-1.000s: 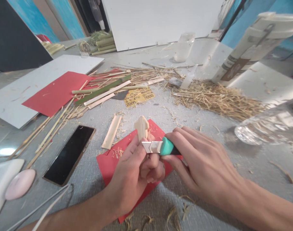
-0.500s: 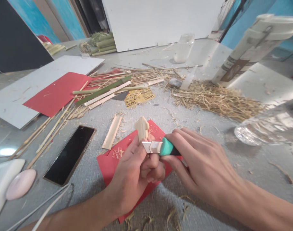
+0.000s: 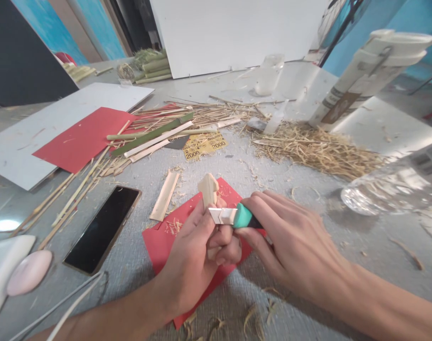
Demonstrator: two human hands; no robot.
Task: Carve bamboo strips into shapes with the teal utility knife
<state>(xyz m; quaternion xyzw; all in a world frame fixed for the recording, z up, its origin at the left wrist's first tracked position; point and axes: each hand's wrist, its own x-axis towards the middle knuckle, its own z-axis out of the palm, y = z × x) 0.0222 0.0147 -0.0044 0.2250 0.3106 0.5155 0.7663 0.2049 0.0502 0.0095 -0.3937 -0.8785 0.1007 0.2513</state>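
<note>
Carving a small bamboo piece (image 3: 208, 187) with a knife (image 3: 233, 216) over red paper (image 3: 159, 239).
Left hand (image 3: 196, 253) pinches the upright piece near the desk's front edge; right hand (image 3: 290, 244) is closed around the knife's green handle, blade touching the piece.

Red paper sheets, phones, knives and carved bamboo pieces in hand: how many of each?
Red paper sheets: 2
Phones: 1
Knives: 1, in the right hand
Carved bamboo pieces: 1, in the left hand
Total: 5
</note>
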